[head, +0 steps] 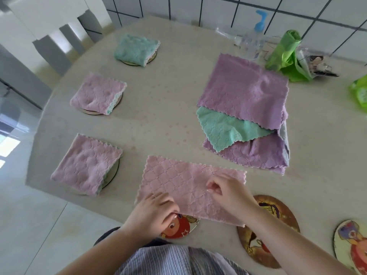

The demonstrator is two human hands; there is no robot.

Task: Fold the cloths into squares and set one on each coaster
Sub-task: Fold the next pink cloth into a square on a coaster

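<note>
One pink cloth (190, 187), folded to a long strip, lies at the table's (168, 120) near edge, overlapping a cartoon coaster (183, 225). The left hand (156, 209) pinches its near-left corner; the right hand (228, 193) pinches mid-strip. Three folded cloths already sit on coasters. Next, probably, folding the strip in half into a square.

Home kitchen or dining corner, white tiled wall (258, 8) with dark grout along the top, beige table (168, 108), pump bottle (256, 34) and green bag roll (284, 50) upper right
</note>
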